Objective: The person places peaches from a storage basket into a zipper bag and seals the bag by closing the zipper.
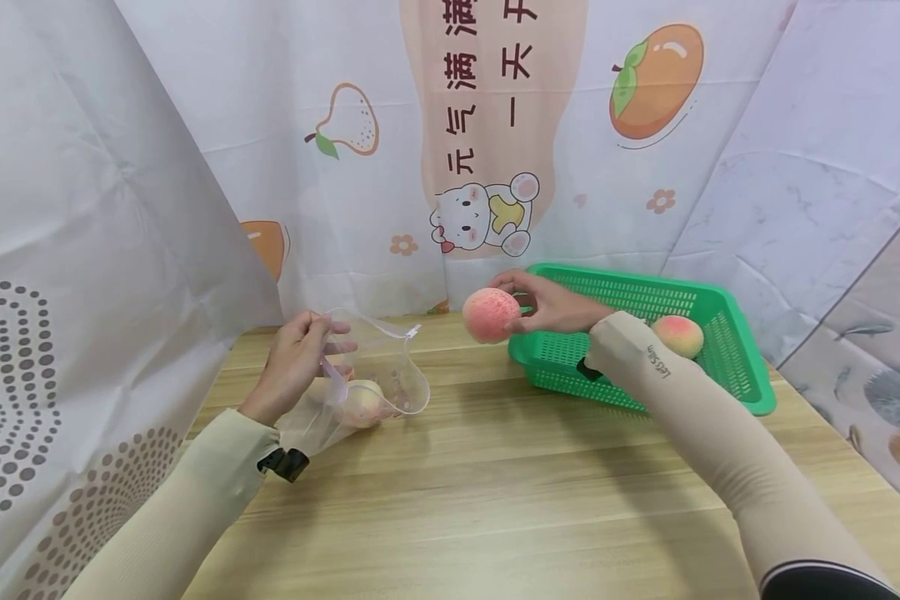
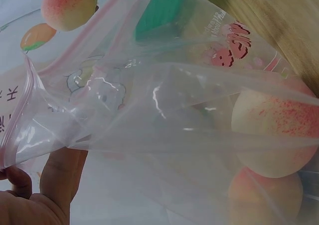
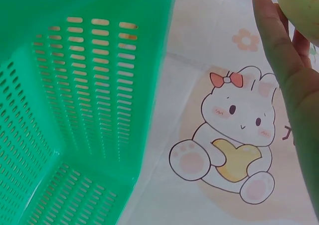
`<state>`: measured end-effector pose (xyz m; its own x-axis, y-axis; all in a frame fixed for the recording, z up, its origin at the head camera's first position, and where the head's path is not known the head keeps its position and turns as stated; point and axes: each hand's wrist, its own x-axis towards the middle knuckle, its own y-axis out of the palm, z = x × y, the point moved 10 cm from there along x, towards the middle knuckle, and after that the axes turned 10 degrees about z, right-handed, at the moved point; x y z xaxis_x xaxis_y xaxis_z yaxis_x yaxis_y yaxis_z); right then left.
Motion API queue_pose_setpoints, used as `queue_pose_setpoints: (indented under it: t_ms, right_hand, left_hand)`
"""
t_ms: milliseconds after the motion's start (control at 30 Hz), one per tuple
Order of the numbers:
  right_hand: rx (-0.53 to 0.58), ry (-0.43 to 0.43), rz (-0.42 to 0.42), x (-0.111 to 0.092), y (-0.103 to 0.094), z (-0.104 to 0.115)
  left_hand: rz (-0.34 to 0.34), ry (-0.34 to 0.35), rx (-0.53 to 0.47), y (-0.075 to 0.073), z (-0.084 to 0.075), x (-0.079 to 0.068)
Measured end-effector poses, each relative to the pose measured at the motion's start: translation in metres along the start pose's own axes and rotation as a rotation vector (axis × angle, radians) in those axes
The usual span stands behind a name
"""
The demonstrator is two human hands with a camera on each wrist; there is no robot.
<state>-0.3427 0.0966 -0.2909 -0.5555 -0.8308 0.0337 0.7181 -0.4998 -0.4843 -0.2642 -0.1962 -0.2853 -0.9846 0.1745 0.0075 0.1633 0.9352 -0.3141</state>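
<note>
The hand (image 2: pixel 50 197) holds a clear bag (image 2: pixel 164 120) containing two peaches (image 2: pixel 274 135).

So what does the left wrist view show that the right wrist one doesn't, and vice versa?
Only the left wrist view shows the left hand, the clear bag it holds and two peaches inside. Only the right wrist view shows the slotted inner walls of the green basket. Both share the raised peach, part of the right hand, some of the basket and the printed backdrop.
</note>
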Motion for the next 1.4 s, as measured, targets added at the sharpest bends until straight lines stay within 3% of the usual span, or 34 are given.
queue_pose_setpoints:
  t_ms: [300,1133,1400]
  right_hand:
    - [-0.003,-0.019,0.027,0.012,0.012,0.004]
    - [0.057,-0.179,0.151,0.047,0.061,0.031]
    - [0.048,-0.176,0.162,0.053,0.071,0.034]
  left_hand:
    - [0.000,0.007,0.000,0.000,0.000,0.000]
    - [-0.002,0.009,-0.002,0.000,0.000,0.001]
    - [-0.001,0.008,-0.002,0.001,-0.001,0.001]
